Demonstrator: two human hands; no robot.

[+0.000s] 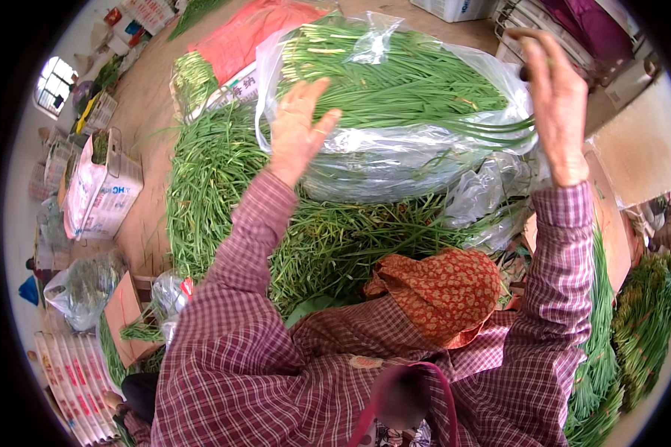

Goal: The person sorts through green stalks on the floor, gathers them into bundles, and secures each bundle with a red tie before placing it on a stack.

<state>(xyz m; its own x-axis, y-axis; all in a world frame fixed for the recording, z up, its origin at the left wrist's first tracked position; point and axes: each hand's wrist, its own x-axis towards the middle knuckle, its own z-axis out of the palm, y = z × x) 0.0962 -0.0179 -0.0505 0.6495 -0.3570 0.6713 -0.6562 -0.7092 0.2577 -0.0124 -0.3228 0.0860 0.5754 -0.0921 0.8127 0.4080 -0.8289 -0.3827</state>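
A clear plastic bag [395, 167] lies before me, its mouth turned up and packed with long green chives [410, 89], pale stems toward the left. At the bag's left edge is my left hand [298, 127], open, its fingers and thumb apart. My right hand [555, 104] is raised beside the bag's right rim, fingers stretched and slightly bent; I see nothing gripped in it. A small dark spot shows by its thumb, too small to name. Some leaves hang over the bag's front right edge. Loose cut greens [335, 246] spread under and in front of the bag.
A red plastic sheet [238, 37] lies at the far left, beside more chives. Crumpled clear plastic [488, 190] sits at the right front. More bundles of greens [645, 328] lie at the lower right. A white box [115, 182] stands on the left floor. An orange patterned cloth [443, 290] is near me.
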